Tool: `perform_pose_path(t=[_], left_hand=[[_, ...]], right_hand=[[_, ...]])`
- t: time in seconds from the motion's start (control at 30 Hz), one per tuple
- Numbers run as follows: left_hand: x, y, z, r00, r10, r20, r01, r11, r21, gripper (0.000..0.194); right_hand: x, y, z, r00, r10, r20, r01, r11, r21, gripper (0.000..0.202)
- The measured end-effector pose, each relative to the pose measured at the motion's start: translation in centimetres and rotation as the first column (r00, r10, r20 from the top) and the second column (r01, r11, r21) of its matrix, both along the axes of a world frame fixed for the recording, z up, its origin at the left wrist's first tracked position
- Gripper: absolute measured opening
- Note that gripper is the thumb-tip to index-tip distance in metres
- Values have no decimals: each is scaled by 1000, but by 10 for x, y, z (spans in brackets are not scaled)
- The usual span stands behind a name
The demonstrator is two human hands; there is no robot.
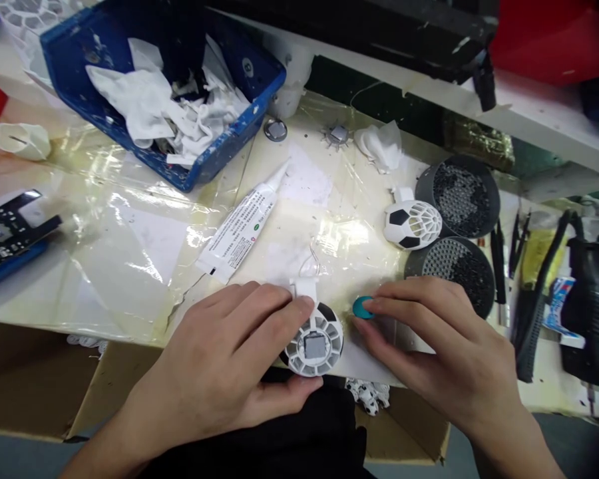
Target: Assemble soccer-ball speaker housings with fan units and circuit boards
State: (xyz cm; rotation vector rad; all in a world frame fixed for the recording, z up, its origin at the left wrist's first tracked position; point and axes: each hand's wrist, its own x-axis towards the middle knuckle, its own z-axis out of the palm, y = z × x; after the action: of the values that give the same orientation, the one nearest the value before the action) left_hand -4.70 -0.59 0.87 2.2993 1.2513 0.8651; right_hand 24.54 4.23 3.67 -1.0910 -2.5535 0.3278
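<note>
My left hand (pixel 229 352) is closed around a white plastic part with black patches (pixel 333 332), a soccer-ball shell half. Its round vented face points up, with a grey square piece (pixel 314 346) at the centre. Between the thumb and fingers of my right hand (pixel 429 326) is a small teal oval piece (pixel 363 307), just right of the shell and apart from it. Another soccer-ball shell (pixel 412 223) with a lattice side lies beyond my right hand. A white glue tube (pixel 242 229) lies past my left hand, nozzle pointing away.
A blue bin (pixel 209 166) with white wipes stands at the back left. Two round dark tubs of small black pieces (pixel 459 193) sit at the right, near a black power tool (pixel 592 306). A black circuit board (pixel 10 229) lies far left. Cardboard boxes (pixel 110 379) stand below the table edge.
</note>
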Motion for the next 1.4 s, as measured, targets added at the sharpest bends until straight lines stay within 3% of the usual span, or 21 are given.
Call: perform_pose_path(t=[0.17, 0.3, 0.43, 0.57, 0.7, 0.9, 1.4], left_hand=[[1, 0, -1, 1000, -16, -18, 16, 1000, 12, 51], [3, 1, -1, 999, -12, -37, 13, 1000, 26, 51], [4, 4, 2, 999, -16, -38, 15, 1000, -23, 51], [5, 7, 4, 999, -13, -35, 10, 997, -74, 52], [6, 7, 3, 1000, 6, -13, -7, 996, -90, 53], [7, 5, 2, 1000, 17, 4, -17, 996, -86, 52], [6, 5, 2, 1000, 17, -13, -18, 997, -78, 49]], right_hand=[[2, -8, 2, 996, -42, 84, 45, 999, -29, 20], [0, -6, 8, 994, -27, 105, 29, 999, -14, 32], [-3, -7, 25, 999, -29, -20, 29, 1000, 0, 37], [-19, -15, 38, 985, -22, -174, 5, 995, -100, 33], [-39, -16, 28, 962, 86, -258, -116, 988, -103, 38], [-47, -15, 14, 966, 62, -250, -96, 987, -130, 33], [-55, -26, 29, 996, 10, -88, -15, 998, -60, 29]])
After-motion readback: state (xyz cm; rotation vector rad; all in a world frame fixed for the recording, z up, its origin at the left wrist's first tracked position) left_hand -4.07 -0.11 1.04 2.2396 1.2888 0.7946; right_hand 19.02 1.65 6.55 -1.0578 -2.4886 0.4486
